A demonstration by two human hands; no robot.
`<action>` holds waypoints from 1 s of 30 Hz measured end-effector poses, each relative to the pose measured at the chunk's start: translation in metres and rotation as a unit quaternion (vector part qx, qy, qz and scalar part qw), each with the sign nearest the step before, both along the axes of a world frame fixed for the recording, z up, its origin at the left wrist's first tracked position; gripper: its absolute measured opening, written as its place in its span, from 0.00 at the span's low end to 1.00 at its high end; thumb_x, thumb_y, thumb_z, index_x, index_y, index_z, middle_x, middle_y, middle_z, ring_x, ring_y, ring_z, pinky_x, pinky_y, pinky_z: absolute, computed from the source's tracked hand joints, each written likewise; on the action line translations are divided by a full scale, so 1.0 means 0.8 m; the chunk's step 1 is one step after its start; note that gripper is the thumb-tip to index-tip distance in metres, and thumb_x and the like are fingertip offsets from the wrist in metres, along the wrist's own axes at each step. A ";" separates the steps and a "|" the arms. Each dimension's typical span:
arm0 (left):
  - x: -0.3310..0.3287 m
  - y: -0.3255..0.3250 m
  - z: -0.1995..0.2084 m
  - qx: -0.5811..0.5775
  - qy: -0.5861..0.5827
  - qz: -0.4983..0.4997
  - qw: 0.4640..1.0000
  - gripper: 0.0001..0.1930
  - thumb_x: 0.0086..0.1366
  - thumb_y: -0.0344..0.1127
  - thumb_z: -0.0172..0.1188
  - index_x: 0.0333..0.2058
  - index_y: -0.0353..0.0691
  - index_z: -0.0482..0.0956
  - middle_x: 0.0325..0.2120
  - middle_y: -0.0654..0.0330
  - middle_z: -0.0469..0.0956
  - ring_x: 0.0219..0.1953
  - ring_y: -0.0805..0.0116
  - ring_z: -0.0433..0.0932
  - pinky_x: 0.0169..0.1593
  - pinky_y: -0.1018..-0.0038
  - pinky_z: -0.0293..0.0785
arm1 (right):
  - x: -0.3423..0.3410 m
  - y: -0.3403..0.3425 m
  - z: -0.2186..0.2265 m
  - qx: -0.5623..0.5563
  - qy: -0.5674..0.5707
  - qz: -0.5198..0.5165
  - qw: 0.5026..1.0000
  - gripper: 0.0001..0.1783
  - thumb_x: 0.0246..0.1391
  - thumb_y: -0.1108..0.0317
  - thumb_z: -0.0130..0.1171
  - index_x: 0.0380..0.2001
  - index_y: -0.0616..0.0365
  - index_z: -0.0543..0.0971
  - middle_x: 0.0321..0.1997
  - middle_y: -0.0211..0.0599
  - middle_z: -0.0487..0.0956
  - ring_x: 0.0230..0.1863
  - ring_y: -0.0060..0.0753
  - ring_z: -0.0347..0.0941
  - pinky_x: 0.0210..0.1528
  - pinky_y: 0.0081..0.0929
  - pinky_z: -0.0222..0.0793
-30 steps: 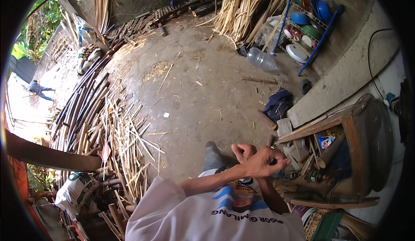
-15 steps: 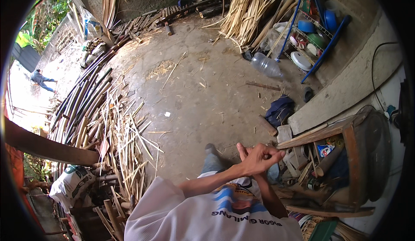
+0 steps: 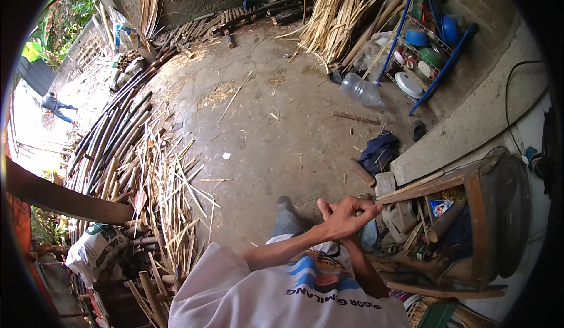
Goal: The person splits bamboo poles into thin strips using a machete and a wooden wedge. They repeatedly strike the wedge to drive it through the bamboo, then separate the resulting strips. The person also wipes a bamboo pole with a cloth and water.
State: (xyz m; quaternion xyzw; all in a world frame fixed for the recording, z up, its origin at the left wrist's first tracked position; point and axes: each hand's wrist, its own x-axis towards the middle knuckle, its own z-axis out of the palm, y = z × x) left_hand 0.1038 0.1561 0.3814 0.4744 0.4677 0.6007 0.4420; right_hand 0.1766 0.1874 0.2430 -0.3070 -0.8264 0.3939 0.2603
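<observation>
My forearms cross in front of my body at the lower right of the middle. My left hand (image 3: 351,217) lies on top, over the right wrist, with its fingers curled in and the thumb side closed; nothing shows in it. Under it, my right hand (image 3: 326,209) pokes out on the left, a couple of digits stretched out and apart. The rest of that hand is hidden behind the left one. Below both hands is my white shirt (image 3: 252,293) with a blue print, and a grey-clad foot (image 3: 286,210) stands on the concrete floor (image 3: 264,140).
Bamboo strips (image 3: 176,198) and dark poles (image 3: 111,134) lie along the left. More strips (image 3: 335,22) lean at the back. On the right are a blue-framed dish rack (image 3: 435,52), a clear plastic bottle (image 3: 361,90), dark cloth (image 3: 379,151) and a wooden frame (image 3: 476,228). A person (image 3: 56,107) is far left.
Both hands have shifted very slightly left, still crossed. The view has tilted a little; nothing was taken hold of or let go.
</observation>
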 end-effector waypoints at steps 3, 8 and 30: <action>-0.001 -0.002 0.014 0.037 0.033 -0.017 0.999 0.29 0.71 0.48 0.56 0.17 0.34 0.60 0.13 0.66 0.53 0.19 0.76 0.50 0.23 0.68 0.48 | 0.000 0.003 0.000 -0.001 -0.001 0.001 1.000 0.22 0.58 0.45 0.60 0.38 0.54 0.78 0.27 0.37 0.76 0.28 0.35 0.73 0.35 0.36 0.69; -0.001 0.006 0.004 -0.041 0.032 0.062 0.997 0.28 0.72 0.46 0.55 0.17 0.34 0.60 0.13 0.66 0.53 0.18 0.76 0.50 0.23 0.68 0.48 | -0.003 0.006 -0.002 -0.001 -0.003 0.013 1.000 0.21 0.59 0.45 0.58 0.37 0.53 0.78 0.27 0.36 0.75 0.28 0.33 0.72 0.35 0.35 0.68; 0.021 0.014 0.004 -0.049 0.009 -0.054 0.997 0.29 0.73 0.45 0.54 0.15 0.40 0.55 0.14 0.70 0.54 0.19 0.79 0.51 0.23 0.71 0.47 | 0.008 0.005 -0.005 -0.011 -0.005 0.016 1.000 0.22 0.62 0.43 0.52 0.36 0.50 0.77 0.26 0.31 0.70 0.28 0.29 0.67 0.35 0.32 0.64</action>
